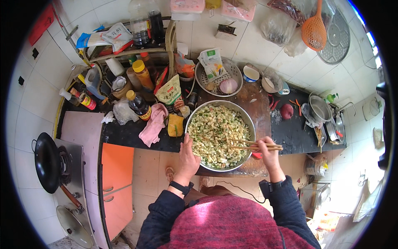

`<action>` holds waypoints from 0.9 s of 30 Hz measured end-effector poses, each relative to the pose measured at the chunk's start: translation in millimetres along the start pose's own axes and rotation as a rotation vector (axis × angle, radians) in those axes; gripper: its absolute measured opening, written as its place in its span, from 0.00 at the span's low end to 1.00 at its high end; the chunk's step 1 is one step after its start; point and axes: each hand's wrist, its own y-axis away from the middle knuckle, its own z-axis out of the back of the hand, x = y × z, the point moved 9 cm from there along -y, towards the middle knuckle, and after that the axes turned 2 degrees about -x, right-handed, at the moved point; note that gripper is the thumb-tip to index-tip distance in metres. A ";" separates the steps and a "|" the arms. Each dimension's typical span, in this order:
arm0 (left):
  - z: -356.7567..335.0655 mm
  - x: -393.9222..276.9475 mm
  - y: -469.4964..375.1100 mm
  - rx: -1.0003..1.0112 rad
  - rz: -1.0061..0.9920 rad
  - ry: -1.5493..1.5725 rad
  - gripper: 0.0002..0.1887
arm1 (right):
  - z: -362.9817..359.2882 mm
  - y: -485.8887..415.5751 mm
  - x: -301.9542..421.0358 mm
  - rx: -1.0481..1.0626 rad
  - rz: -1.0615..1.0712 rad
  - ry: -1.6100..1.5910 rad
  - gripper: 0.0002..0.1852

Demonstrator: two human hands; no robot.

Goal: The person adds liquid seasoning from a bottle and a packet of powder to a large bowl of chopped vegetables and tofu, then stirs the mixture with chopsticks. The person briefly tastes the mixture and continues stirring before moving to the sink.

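A large round metal bowl stands on a wooden cutting board, filled with a chopped vegetable mixture of pale and green bits. Against the bowl's lower left rim rests my left hand, its fingers pointing up along the outside wall. My right hand, at the bowl's right rim, grips a pair of wooden chopsticks; their tips are in the mixture. Something red lies under the right hand, partly hidden.
Behind the bowl, a perforated metal basin holds a cut onion. To the left are a soy sauce bottle, a pink cloth and a yellow sponge. A red onion lies right. A wok sits far left.
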 end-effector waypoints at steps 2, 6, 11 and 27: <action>0.0 -0.2 0.1 0.002 0.000 0.002 0.35 | 0.5 -7.3 28.8 -0.027 0.094 -0.048 0.08; 0.5 -0.6 0.3 0.009 0.015 0.005 0.35 | -33.5 -17.2 69.1 -0.060 0.409 0.356 0.05; 0.5 -2.6 0.3 0.018 0.027 0.000 0.35 | -120.8 -8.8 50.9 0.199 0.889 0.738 0.08; 0.3 2.3 -0.7 0.026 0.029 -0.014 0.34 | -72.5 12.3 90.0 0.115 0.549 0.511 0.03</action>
